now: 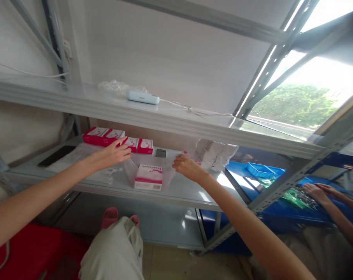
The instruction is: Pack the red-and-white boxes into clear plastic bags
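A white and pink box (148,177) sits upright near the shelf's front edge, with a clear plastic bag (168,171) spread around and behind it. My left hand (115,151) is at the bag's left edge, its index finger raised toward the row of boxes and its other fingers bent on the film. At the bag's right edge, my right hand (186,166) is closed, pinching the film; its fingertips are partly hidden. Behind the left hand stand several pink and white boxes (97,136) in a row.
More plastic bags (99,177) and a dark phone-like slab (57,154) lie left. A small grey device (160,153) sits behind the bag; a filled clear bag (213,153) is right. The upper shelf (170,122) crosses above my hands. Another person's hands (319,192) work beside a blue tray (260,170).
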A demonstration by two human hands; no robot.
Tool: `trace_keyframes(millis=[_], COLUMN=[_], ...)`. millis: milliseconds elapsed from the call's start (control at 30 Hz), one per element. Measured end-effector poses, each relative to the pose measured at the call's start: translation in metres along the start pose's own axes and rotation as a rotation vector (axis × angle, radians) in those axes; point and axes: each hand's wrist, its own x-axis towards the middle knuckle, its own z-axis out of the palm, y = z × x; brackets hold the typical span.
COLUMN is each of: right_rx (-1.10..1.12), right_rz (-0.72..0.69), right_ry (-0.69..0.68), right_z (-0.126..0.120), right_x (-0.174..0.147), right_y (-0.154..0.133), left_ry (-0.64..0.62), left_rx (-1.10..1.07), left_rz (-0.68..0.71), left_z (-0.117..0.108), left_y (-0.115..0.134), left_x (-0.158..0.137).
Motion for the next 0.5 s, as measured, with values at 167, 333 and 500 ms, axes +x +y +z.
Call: trace_keyframes(millis=[167, 333, 500], right_rx=[0.256, 0.806, 1.062], right_rz=[0.048, 0.264, 0.261], right_ry=[0.137, 0.442, 0.502], right_z=[-0.014, 0.047, 0.106], right_x=[0.012, -0.008, 0.004], right_y=[-0.013, -0.006, -0.007], left_ry=[0.037, 0.279, 0.198], left_rx=[-0.088, -0.636, -0.903], left_rz=[-0.061, -0.468, -0.571], left_z=[-0.015, 0.029, 0.072], left_y=[0.013, 0.039, 0.054], left_x=[0.016, -0.020, -0.030])
